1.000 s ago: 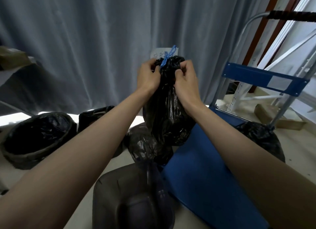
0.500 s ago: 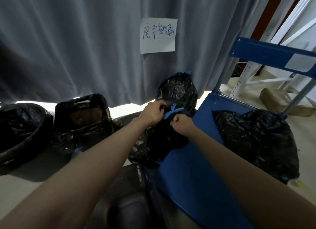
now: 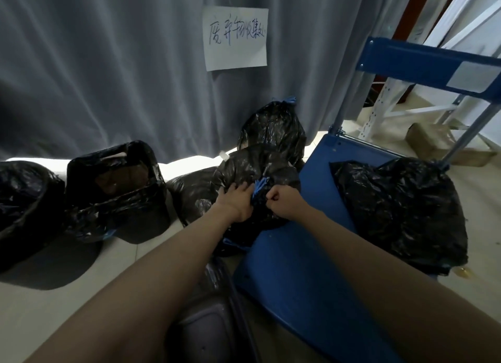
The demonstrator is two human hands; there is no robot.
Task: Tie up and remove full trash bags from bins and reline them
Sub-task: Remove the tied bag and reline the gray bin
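Both hands meet at the blue tie (image 3: 259, 186) of a black bag (image 3: 260, 167) lying on the floor against the cart's (image 3: 306, 267) left edge. The left hand (image 3: 235, 200) lies on the plastic just left of the tie, fingers fairly straight. The right hand (image 3: 282, 201) is clenched just right of it, pinching the bag's neck. Behind the grip stands another tied bag (image 3: 273, 126); far left, a lined bin (image 3: 116, 189).

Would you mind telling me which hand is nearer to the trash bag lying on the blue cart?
Right. The right hand is beside the cart, closer to that bag; the left hand lies further away, on the bag being tied.
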